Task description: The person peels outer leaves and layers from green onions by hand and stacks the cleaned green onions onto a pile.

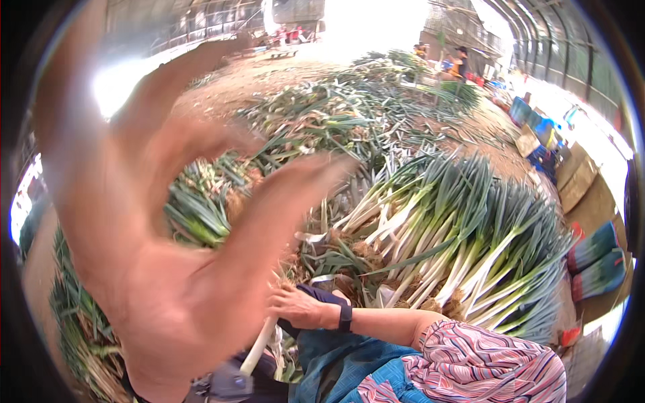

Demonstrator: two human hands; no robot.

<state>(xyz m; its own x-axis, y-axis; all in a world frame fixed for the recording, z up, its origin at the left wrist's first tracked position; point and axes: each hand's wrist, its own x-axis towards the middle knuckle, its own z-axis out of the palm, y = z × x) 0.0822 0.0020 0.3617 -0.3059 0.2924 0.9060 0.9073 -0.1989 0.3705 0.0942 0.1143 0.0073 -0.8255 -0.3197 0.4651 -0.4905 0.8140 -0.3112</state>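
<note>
The left hand point(168, 269) fills the frame's left, blurred, fingers spread and empty. The right hand point(302, 307) grips a leek point(257, 349) at lower centre. The heaps point(457, 235) at centre right still carry roots, so most work seems left.

Left hand point(168, 269) up close, bare and blurred, no glove. Right hand point(299, 307) bare too, black band point(345, 317) at its wrist, wavy pink-striped sleeve point(484, 363) behind it, blue apron point(336, 366) below.

One head-worn fisheye view looks down and forward over heaped leeks point(457, 228), close.
</note>
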